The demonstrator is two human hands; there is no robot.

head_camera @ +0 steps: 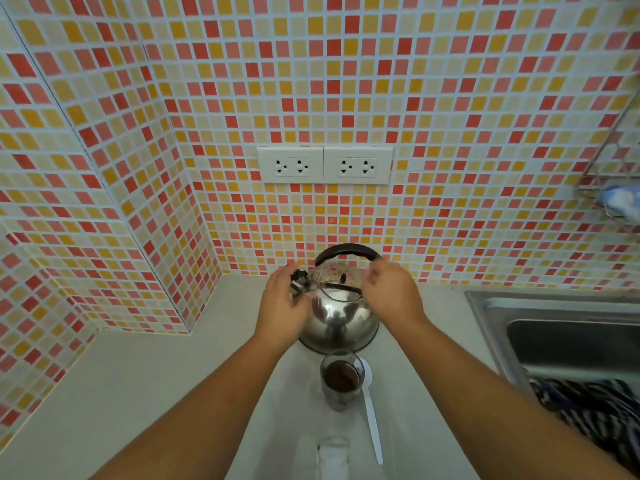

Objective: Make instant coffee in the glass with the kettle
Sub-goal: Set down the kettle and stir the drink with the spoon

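A shiny steel kettle point(337, 320) with a black arched handle stands on the pale counter against the tiled wall. My left hand point(285, 303) rests against the kettle's left side by the spout, fingers curled near the spout cap. My right hand point(391, 292) reaches over the kettle's right shoulder, next to the handle's right end; whether it grips anything is unclear. In front of the kettle stands a clear glass point(341, 379) with brown coffee powder at its bottom. A white plastic spoon point(372, 414) lies on the counter right of the glass.
A steel sink point(561, 334) lies at the right, with a dark striped cloth point(588, 407) over its front edge. Two white double sockets point(325, 165) sit on the wall above the kettle. A small clear container point(332, 455) stands at the near edge. A wire rack point(609, 188) hangs far right.
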